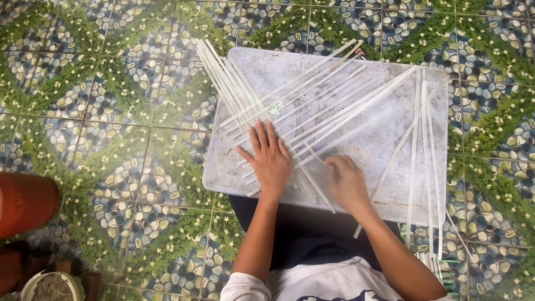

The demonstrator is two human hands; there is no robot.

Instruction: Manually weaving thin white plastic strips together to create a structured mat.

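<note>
The left hand (270, 159) covers the crossing of the pale strips (312, 106) beneath its palm. The right hand (345, 181) curls so its fingertips are hidden. The red-brown pot (25, 203) and the white bucket (53, 285) are cut off by the picture's edges.

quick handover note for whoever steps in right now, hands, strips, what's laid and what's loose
Left hand: flat, palm down, fingers spread, pressing the crossed pale strips onto the grey board.
Right hand: curled, fingertips on a strip end near the board's front edge; grip unclear.
Laid: one fan of strips running to the far left corner, crossed by a fan running to the far right.
Loose: several long strips lying lengthwise on the right side of the board, uncrossed, plus a small bundle on the tiled floor.
</note>
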